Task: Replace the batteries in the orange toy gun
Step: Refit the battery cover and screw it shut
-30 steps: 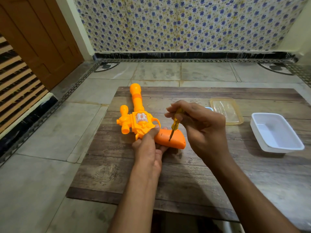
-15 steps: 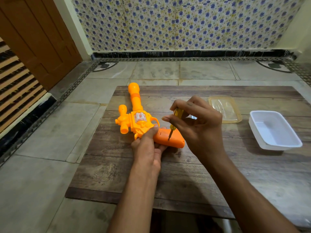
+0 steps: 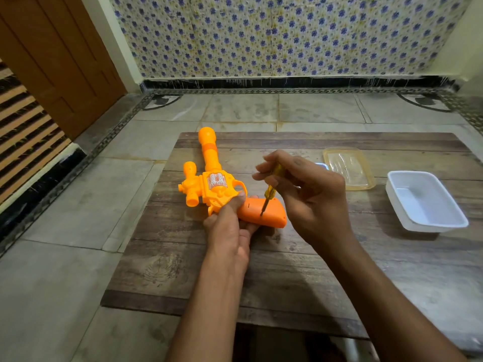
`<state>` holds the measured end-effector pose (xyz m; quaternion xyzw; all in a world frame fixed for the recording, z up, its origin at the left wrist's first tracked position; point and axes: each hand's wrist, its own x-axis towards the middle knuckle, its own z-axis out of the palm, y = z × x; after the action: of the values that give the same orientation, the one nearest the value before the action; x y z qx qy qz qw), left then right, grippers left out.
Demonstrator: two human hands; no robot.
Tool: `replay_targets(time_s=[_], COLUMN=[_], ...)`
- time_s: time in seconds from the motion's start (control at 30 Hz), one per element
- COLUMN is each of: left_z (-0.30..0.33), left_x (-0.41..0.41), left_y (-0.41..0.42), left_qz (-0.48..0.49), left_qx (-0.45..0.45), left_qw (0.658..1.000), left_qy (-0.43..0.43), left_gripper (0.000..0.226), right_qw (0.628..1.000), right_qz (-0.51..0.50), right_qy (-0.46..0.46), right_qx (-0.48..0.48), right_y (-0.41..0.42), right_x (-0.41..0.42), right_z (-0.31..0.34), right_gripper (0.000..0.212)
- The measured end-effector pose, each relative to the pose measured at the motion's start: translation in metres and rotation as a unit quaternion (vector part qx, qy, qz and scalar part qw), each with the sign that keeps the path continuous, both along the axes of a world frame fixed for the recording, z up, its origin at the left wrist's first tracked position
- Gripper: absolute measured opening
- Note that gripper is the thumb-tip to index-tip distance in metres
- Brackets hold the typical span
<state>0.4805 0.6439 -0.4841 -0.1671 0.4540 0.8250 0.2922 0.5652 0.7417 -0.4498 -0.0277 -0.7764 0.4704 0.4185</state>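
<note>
A person works a small yellow-handled screwdriver (image 3: 269, 193) into the grip of an orange toy gun (image 3: 217, 189) lying flat on a low wooden bench (image 3: 287, 270), barrel pointing away toward the tiled wall. The tip meets the darker orange battery cover (image 3: 264, 211) on the handle, apparently at its screw. To do this well, the blade should stay square in the screw head, with steady downward pressure and small turns from the fingertips, so the soft plastic is not chewed. The left hand (image 3: 230, 228) is closed around the gun where grip meets body, thumb on top, pinning it down. The right hand (image 3: 308, 194) arches above, wrist raised, fingertips pinched on the screwdriver's handle. A white tub (image 3: 426, 202) and a clear lid (image 3: 349, 168) wait at the right, likely handy for loose screws.
</note>
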Motion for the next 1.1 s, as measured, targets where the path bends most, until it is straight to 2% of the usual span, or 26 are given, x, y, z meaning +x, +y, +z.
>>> replay_targets(time_s=[0.17,0.3,0.5,0.63,0.8,1.1], left_z=[-0.004,-0.004,-0.003,-0.002,0.000,-0.007], left_x=[-0.001,-0.003,-0.006,-0.004,-0.003,-0.006], left_y=[-0.002,-0.003,-0.006,-0.004,-0.004,-0.004], left_qz=[0.011,0.019,0.027,0.020,0.018,0.018], left_qx=[-0.009,-0.003,-0.017,-0.020,-0.029,-0.040], left_qw=[1.000,1.000,0.999,1.000,0.999,0.999], left_qy=[-0.001,-0.001,-0.011,-0.007,-0.002,-0.001], left_gripper=[0.045,0.036,0.022,0.032,0.022,0.041], right_qw=[0.999,0.999,0.993,0.988,0.981,0.970], right_qz=[-0.008,-0.026,-0.092,-0.126,-0.161,-0.208], right_qy=[-0.015,-0.022,-0.027,-0.023,-0.028,-0.042], right_qx=[0.030,0.019,0.073,0.084,0.108,0.122], right_y=[-0.001,0.000,-0.006,-0.011,-0.011,-0.011], right_x=[-0.001,-0.002,-0.003,-0.004,-0.003,-0.005], right_z=[-0.001,0.002,0.006,0.007,0.007,0.003], right_gripper=[0.026,0.019,0.019,0.024,0.031,0.037])
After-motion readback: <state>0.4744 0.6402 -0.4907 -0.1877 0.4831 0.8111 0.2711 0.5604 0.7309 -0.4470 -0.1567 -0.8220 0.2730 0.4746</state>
